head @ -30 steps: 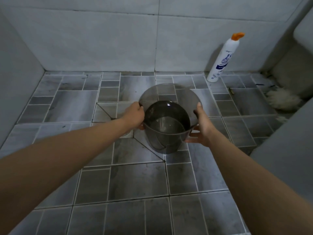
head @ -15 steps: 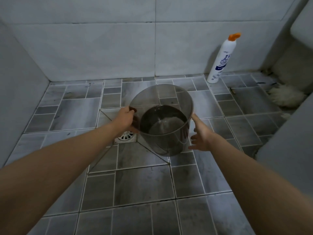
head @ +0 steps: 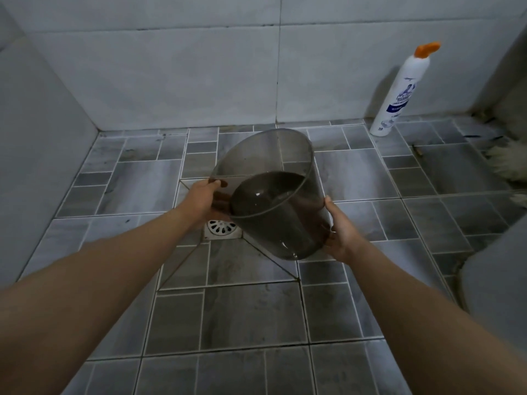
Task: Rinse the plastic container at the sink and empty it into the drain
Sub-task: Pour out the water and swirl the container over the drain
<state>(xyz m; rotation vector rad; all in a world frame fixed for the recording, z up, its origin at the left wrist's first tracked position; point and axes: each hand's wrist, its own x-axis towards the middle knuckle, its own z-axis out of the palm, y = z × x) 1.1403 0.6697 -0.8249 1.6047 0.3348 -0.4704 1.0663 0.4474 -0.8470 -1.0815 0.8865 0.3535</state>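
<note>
Both forearms stretched out over the grey tiled floor [head: 251,315]. Right hand [head: 340,233] cupped against the lower wall and base, left hand [head: 204,199] clamped at the rim, fingers hooked over the edge: the plastic container [head: 273,195] firmly gripped between the two, lifted clear of the tiles and tipped toward the left. Inside, murky water pooled against the low side, just short of the lip, nothing spilling yet. Emptying step under way, by the look of it. Directly beneath the rim, the white floor drain [head: 221,228], half hidden. Next: more tilt, slowly, lip aimed over the grate to avoid splashing. Farther back, a white spray bottle [head: 399,92] with an orange cap, upright against the wall.
</note>
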